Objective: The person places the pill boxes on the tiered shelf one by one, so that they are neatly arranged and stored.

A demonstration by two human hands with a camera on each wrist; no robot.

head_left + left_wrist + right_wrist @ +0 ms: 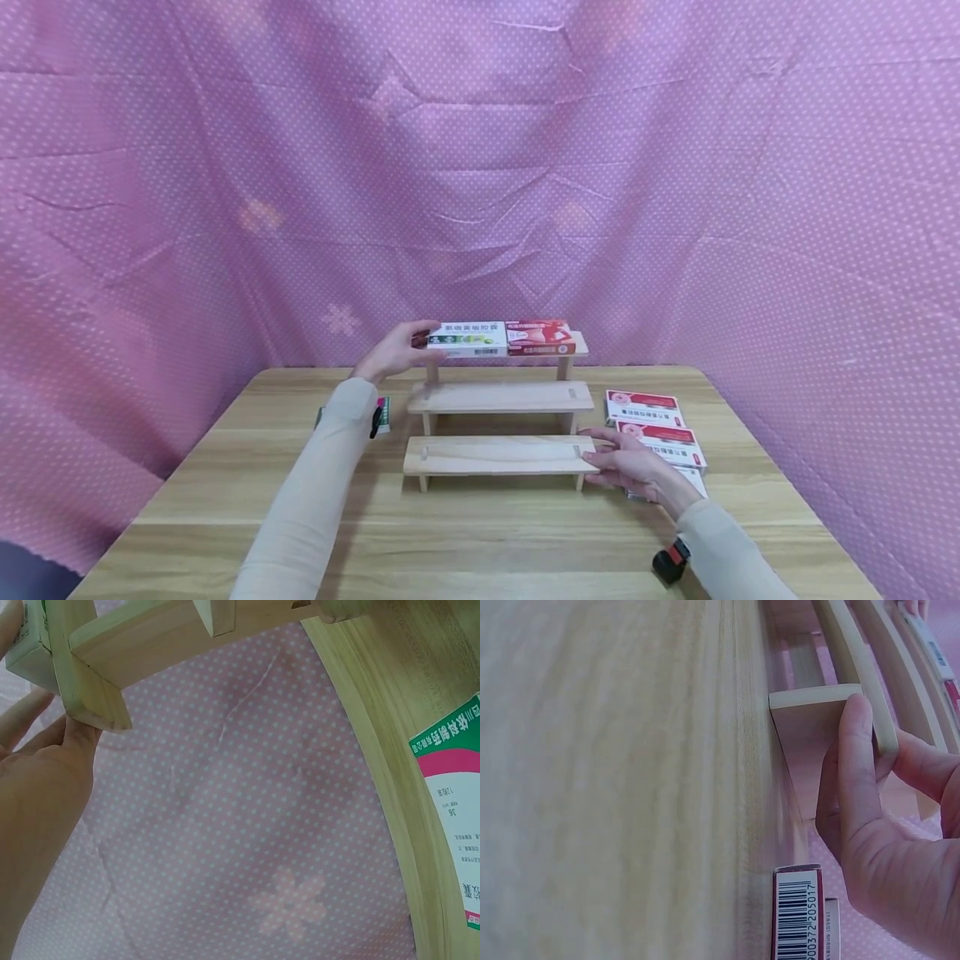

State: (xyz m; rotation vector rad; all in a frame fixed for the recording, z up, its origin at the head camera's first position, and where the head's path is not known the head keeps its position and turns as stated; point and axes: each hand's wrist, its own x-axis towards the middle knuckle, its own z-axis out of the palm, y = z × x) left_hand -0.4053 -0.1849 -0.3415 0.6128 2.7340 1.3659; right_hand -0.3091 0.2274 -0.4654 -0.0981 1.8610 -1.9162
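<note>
A three-step wooden display rack [501, 397] stands mid-table. On its top step lie a white medicine box [467, 339] with a green band and a red medicine box [540, 337], side by side. My left hand [397, 346] holds the left end of the white box, thumb in front and fingers behind; in the left wrist view a fingertip also touches the corner of the top board [97, 705]. At the lowest step's right end, my right hand [633, 465] grips the rack. The right wrist view shows one finger [855, 757] against the rack's leg [810, 720].
Several red-and-white medicine boxes [660, 442] lie right of the rack, partly behind my right hand. Left of it, a green, pink and white box [454, 817] lies on the table, mostly hidden by my left forearm in the head view. A pink dotted cloth [480, 167] hangs behind.
</note>
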